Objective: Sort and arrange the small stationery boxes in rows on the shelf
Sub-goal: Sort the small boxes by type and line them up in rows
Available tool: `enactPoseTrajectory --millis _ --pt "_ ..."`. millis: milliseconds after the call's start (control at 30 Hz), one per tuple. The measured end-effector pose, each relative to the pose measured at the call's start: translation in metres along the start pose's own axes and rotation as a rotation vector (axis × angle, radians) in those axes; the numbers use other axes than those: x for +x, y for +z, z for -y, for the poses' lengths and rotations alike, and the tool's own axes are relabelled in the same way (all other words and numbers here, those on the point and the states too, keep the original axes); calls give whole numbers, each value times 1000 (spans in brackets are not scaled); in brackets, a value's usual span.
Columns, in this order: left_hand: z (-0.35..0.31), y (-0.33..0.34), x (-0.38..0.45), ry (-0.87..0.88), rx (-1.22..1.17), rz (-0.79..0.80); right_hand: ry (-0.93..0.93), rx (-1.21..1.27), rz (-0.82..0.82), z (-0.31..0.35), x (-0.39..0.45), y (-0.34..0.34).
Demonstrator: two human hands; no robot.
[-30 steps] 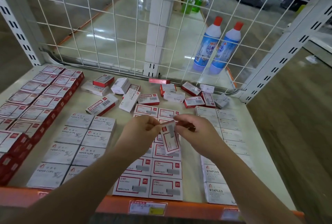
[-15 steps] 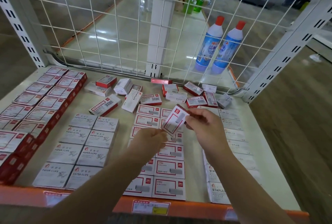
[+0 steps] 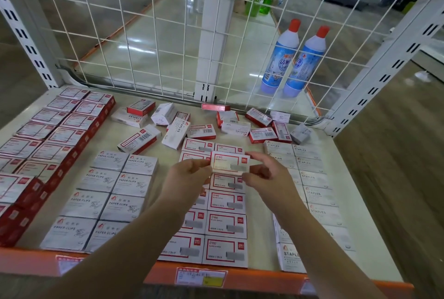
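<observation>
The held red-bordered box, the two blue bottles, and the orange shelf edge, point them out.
held red-bordered box [image 3: 229,163], head view, white top face.
blue bottles [image 3: 281,58], head view, left bottle's label.
orange shelf edge [image 3: 264,279], head view, front lip.

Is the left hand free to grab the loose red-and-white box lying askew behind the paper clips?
Probably not yet: the left hand and right hand both hold a staple box. The askew box itself lies uncovered.

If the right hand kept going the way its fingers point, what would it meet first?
The right hand points left across the held box, so it would probably meet the left hand gripping the box's other end; depth is unclear.
</observation>
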State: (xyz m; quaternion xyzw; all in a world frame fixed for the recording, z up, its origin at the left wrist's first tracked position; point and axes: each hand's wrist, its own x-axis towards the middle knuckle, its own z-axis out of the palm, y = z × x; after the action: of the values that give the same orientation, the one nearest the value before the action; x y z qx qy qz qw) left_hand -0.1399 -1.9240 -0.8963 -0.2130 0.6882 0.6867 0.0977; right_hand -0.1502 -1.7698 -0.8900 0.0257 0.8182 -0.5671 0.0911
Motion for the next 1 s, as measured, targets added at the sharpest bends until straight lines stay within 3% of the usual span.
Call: enactPoseTrajectory --millis 233,500,1000 --pt "4 -1 -3 65 64 58 -42 -86 4 -12 4 0" --pt "6 1 -4 64 64 14 -149 -220 -22 -16 0 1" --pt "3 -1 6 83 124 22 -133 -172 -8 -12 5 -5"
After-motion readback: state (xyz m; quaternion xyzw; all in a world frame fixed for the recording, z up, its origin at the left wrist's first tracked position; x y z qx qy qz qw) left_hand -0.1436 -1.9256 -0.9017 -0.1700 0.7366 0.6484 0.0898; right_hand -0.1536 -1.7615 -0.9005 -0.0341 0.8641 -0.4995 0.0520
